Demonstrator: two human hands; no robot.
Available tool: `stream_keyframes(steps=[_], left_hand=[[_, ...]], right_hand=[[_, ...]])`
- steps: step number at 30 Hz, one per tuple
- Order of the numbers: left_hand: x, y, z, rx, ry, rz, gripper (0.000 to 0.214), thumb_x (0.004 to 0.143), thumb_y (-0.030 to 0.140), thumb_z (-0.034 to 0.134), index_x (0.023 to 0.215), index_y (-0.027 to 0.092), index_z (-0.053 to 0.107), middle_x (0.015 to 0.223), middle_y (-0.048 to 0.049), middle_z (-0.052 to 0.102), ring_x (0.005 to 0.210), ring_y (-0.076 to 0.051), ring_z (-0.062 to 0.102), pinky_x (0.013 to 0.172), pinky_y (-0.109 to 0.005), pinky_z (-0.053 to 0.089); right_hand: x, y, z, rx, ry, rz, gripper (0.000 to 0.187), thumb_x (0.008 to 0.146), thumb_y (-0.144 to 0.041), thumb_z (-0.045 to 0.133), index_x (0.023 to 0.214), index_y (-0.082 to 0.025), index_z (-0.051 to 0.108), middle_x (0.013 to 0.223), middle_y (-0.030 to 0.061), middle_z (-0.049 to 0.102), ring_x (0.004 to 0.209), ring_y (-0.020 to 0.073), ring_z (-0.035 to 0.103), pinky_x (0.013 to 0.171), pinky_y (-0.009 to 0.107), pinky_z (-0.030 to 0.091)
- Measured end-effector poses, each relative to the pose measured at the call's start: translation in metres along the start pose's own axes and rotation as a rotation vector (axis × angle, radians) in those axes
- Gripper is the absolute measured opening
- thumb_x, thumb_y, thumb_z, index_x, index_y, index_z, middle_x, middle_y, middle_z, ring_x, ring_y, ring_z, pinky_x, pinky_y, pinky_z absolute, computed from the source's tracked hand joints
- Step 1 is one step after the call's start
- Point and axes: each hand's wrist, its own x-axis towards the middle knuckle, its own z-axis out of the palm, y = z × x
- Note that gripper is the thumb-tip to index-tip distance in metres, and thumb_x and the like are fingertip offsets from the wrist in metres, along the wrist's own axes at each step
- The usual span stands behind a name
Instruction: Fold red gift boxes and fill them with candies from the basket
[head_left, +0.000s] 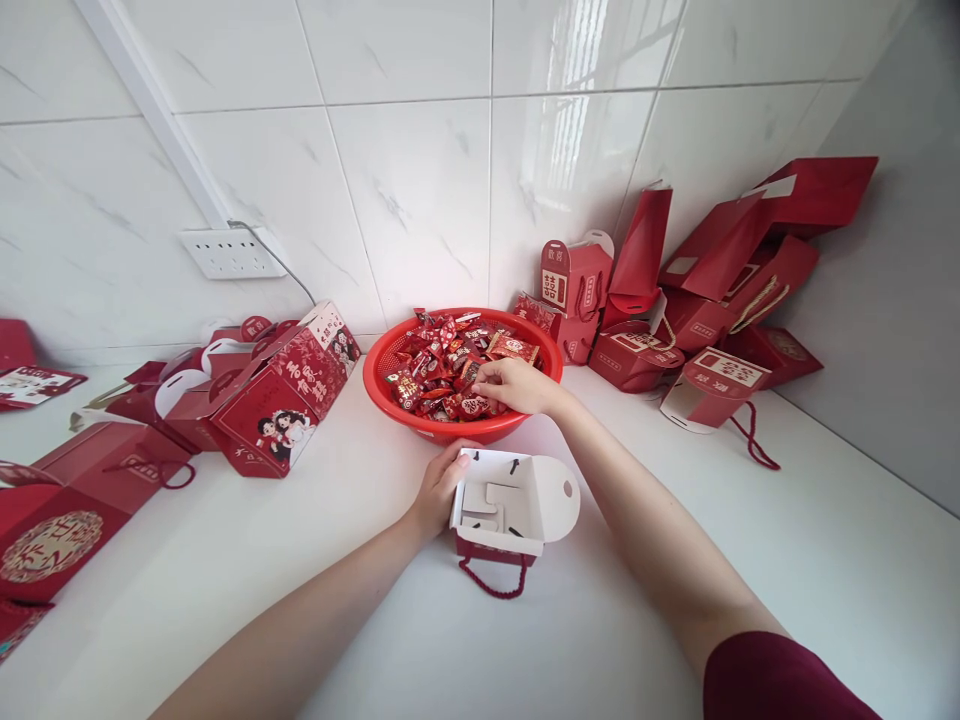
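The left hand [439,490] steadies an open white-lined box [510,505] on the bench [675,520], its grip closed on the box's left wall. Just behind the box, the right hand [514,385] rests in a red bowl [375,375] of candies [442,365], grip narrow, fingertips down among them; whether it holds one cannot be told.

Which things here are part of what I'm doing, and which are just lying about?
In use: left hand holding the open box; right hand in the sweets; red basin.
Lying about: printed boxes at left; red bags at right; wall socket.
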Motion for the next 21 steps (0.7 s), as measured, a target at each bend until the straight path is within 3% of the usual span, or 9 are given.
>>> stream_keyframes(steps=[3, 6, 11, 14, 18, 19, 21], left_hand=[[0.000, -0.002, -0.001, -0.001, 0.002, 0.004, 0.033, 0.089, 0.045, 0.049, 0.097, 0.016, 0.061, 0.088, -0.0058, 0.066, 0.082, -0.022, 0.059, 0.076, -0.032, 0.045], [0.000, -0.003, -0.001, -0.013, -0.004, 0.007, 0.032, 0.090, 0.045, 0.049, 0.097, 0.016, 0.061, 0.088, -0.0057, 0.066, 0.083, -0.022, 0.059, 0.076, -0.032, 0.045], [0.000, -0.002, 0.000, -0.056, -0.010, 0.000, 0.031, 0.090, 0.044, 0.050, 0.098, 0.016, 0.061, 0.088, -0.0059, 0.066, 0.082, -0.022, 0.060, 0.076, -0.033, 0.045], [0.000, -0.001, 0.002, -0.077, -0.004, -0.003, 0.031, 0.089, 0.044, 0.051, 0.097, 0.016, 0.062, 0.088, -0.0053, 0.066, 0.082, -0.022, 0.060, 0.076, -0.032, 0.045], [0.001, 0.002, 0.003, -0.125, 0.003, -0.027, 0.032, 0.088, 0.046, 0.054, 0.097, 0.016, 0.062, 0.088, -0.0046, 0.067, 0.080, -0.021, 0.060, 0.074, -0.030, 0.045], [0.001, 0.002, 0.003, -0.119, 0.003, -0.035, 0.033, 0.087, 0.047, 0.054, 0.097, 0.016, 0.062, 0.088, -0.0046, 0.067, 0.079, -0.021, 0.060, 0.073, -0.030, 0.045], [0.000, 0.003, 0.003, -0.093, 0.007, -0.045, 0.035, 0.087, 0.048, 0.053, 0.097, 0.016, 0.061, 0.087, -0.0048, 0.066, 0.079, -0.021, 0.060, 0.073, -0.030, 0.045]], right_hand=[[0.001, 0.000, -0.001, 0.149, -0.012, -0.023, 0.021, 0.091, -0.034, 0.058, 0.079, -0.018, 0.062, 0.059, -0.0016, 0.063, 0.052, 0.0127, 0.059, 0.056, 0.024, 0.047], [0.002, 0.002, -0.007, 0.439, -0.005, -0.075, 0.025, 0.090, -0.041, 0.062, 0.080, -0.017, 0.061, 0.058, -0.0022, 0.061, 0.050, 0.0116, 0.056, 0.052, 0.022, 0.046], [-0.003, 0.011, -0.022, 0.819, 0.066, -0.101, 0.030, 0.081, -0.042, 0.073, 0.074, -0.017, 0.059, 0.047, -0.0060, 0.053, 0.041, 0.0069, 0.042, 0.045, 0.019, 0.035], [-0.009, 0.013, -0.031, 0.793, -0.173, -0.161, 0.030, 0.080, -0.042, 0.075, 0.073, -0.014, 0.064, 0.043, -0.0060, 0.051, 0.038, 0.0064, 0.041, 0.045, 0.019, 0.036], [-0.013, 0.003, -0.036, 0.576, -0.621, -0.174, 0.032, 0.082, -0.041, 0.074, 0.088, -0.010, 0.074, 0.057, 0.0017, 0.066, 0.049, 0.0103, 0.056, 0.052, 0.021, 0.045], [-0.012, 0.000, -0.036, 0.534, -0.662, -0.165, 0.035, 0.084, -0.043, 0.071, 0.094, -0.009, 0.074, 0.062, 0.0036, 0.069, 0.054, 0.0112, 0.058, 0.055, 0.022, 0.047], [-0.010, -0.005, -0.034, 0.481, -0.607, -0.140, 0.040, 0.089, -0.046, 0.064, 0.105, -0.011, 0.073, 0.074, 0.0063, 0.073, 0.064, 0.0127, 0.062, 0.063, 0.023, 0.049]])
